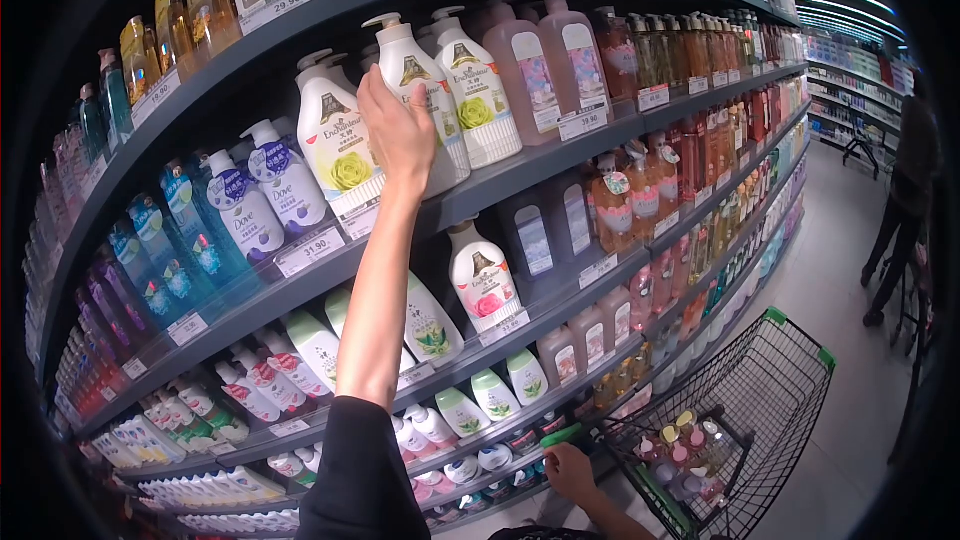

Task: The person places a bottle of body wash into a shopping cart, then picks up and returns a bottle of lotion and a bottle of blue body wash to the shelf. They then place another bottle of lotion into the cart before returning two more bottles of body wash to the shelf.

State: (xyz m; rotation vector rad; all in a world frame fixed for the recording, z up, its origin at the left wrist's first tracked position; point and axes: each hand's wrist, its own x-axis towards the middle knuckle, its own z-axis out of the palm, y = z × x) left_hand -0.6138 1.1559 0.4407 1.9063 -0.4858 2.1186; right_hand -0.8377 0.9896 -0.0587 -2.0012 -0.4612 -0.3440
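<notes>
My left hand reaches up to the shelf and is closed around a white pump bottle with a dark cap-shaped emblem on its label. The palm and wrist hide much of that bottle's front. Close on its left stands a similar white bottle with a yellow-green rose, and on its right another such bottle. Low in the view, my right hand is wrapped on the green handle of a shopping cart.
Small bottles with coloured caps lie in the cart. Tiered shelves hold many toiletries, including Dove bottles and pink pump bottles. A price-tag rail runs along the shelf edge. Another person stands in the aisle at right.
</notes>
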